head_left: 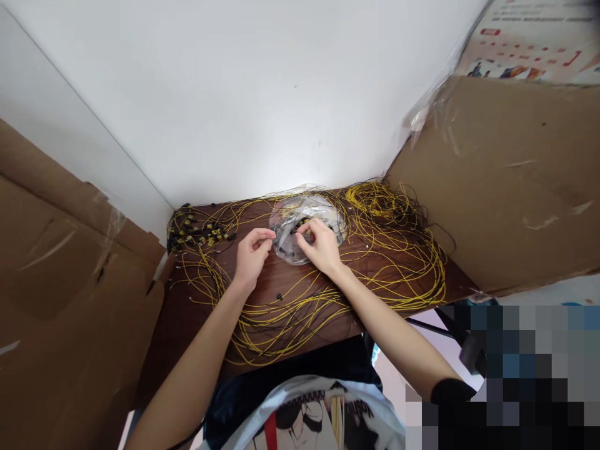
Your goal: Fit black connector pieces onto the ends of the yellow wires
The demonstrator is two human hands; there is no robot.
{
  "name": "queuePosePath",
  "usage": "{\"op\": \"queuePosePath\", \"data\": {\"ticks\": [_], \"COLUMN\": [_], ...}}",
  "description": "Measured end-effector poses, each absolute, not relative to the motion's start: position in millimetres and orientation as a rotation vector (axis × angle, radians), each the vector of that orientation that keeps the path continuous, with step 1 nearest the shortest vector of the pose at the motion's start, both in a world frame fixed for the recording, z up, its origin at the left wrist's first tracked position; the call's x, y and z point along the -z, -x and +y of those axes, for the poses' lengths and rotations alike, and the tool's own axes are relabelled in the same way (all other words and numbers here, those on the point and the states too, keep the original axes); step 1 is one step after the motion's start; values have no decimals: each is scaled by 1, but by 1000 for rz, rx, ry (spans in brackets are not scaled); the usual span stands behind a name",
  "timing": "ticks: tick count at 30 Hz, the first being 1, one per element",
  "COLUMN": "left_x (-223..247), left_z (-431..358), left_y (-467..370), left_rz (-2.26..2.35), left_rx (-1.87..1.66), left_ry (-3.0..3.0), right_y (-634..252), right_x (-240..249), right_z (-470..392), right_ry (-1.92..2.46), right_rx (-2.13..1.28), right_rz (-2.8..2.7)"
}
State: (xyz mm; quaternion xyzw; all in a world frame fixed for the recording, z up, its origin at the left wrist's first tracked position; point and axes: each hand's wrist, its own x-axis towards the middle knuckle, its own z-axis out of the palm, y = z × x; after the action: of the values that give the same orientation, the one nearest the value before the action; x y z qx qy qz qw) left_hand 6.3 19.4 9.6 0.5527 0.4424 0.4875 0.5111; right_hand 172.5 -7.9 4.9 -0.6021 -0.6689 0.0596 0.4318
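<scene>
One clear plastic bag (296, 254), small dark parts inside, lying on the bench (162, 334) toward its far edge, ahead of both hands. One left grip (252, 257), thumb and fingertips drawn close, at the bag's left edge; I cannot tell whether anything is pinched. One right grip (323, 247), thumb and forefinger curved toward each other, over the bag; I cannot tell whether the dark bit by the tips is held. Many yellow and black wires (285, 312), looped across the bench; one tangled coil (375, 199), far right. One cluster of black connectors (201, 234), far left. Bench surface: dark brown. Room: white wall (281, 94) behind; left cardboard panel (56, 294), right cardboard panel (506, 187).
</scene>
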Motion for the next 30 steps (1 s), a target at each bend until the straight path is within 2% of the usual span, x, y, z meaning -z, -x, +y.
{"op": "queuePosePath", "data": {"ticks": [6, 30], "left_x": [-6, 1], "left_z": [17, 20], "left_y": [-9, -9], "left_rz": [1004, 1030], "left_rx": [-1090, -1189], "left_ry": [-1494, -1515], "right_y": [-168, -169], "right_x": [-5, 1], "right_z": [-11, -6], "right_ry": [1299, 1179], "right_rx": [-224, -436], "right_rz": [-1791, -1739]}}
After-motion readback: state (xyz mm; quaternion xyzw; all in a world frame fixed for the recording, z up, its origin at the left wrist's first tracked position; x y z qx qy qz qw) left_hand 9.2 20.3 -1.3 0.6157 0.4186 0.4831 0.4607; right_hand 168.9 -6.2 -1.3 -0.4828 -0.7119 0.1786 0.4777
